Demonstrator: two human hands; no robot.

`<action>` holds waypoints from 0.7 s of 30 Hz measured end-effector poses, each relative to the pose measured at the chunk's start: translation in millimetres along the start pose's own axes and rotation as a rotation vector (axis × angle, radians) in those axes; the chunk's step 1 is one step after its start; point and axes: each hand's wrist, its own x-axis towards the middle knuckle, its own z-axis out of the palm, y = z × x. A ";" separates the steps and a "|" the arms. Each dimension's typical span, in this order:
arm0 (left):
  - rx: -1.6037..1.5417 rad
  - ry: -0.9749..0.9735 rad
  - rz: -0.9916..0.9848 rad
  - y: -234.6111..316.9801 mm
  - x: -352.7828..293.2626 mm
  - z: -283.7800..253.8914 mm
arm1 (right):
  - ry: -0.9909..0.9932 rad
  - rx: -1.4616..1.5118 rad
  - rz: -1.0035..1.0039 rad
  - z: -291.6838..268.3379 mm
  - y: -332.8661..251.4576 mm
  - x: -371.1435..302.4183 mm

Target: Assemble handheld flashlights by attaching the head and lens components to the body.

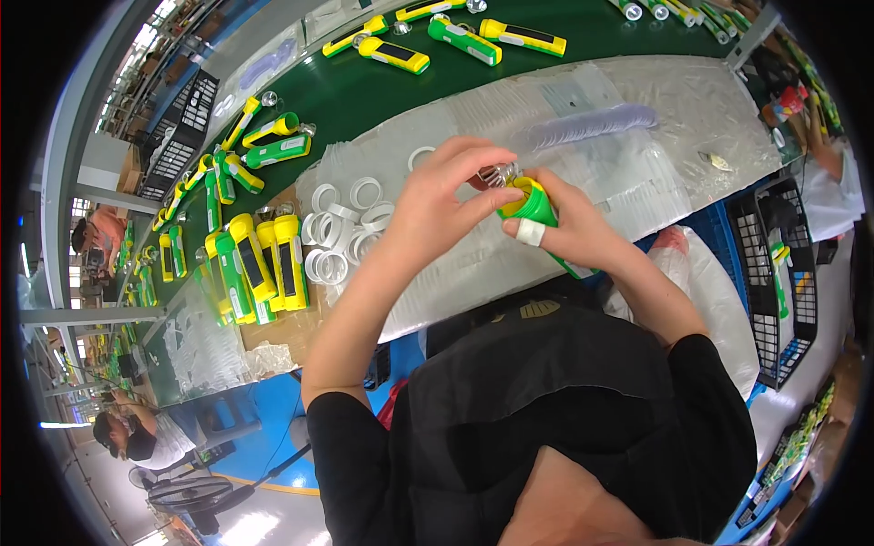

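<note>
Over the work surface, my right hand (pixel 574 223), with white tape round one finger, grips a green and yellow flashlight (pixel 535 207) whose wide head points up and toward my left hand. My left hand (pixel 446 196) pinches a shiny, clear-silver reflector piece (pixel 499 175) between thumb and fingers, right at the flashlight's open head. Whether the reflector touches the rim is hard to make out. Left of my left forearm lies a pile of white plastic rings (pixel 341 227). One more ring (pixel 421 157) sits partly behind my left hand.
Several flashlights (pixel 259 264) stand grouped on cardboard at the left. More flashlights (pixel 464 41) lie along the green belt (pixel 364 96). A row of stacked clear lenses (pixel 596 126) rests beyond my hands. Black crates (pixel 774 282) and a white sack (pixel 715 300) are at the right; co-workers sit farther off.
</note>
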 end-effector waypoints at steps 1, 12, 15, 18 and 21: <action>-0.041 0.101 0.027 0.0 -1.7 5.3 | 0.021 -0.068 -0.013 2.8 -3.9 -0.5; -0.533 0.171 -0.269 5.6 -7.2 3.7 | 0.060 0.357 0.068 4.0 9.6 0.3; -0.383 0.118 -0.267 5.6 -8.6 5.8 | 0.006 0.395 0.025 6.4 12.4 0.6; -0.105 0.090 -0.095 7.2 -4.9 5.4 | -0.026 0.459 -0.004 8.5 10.3 -0.9; 0.108 0.044 0.107 2.1 -2.8 11.4 | -0.102 0.496 -0.043 6.8 9.6 -2.1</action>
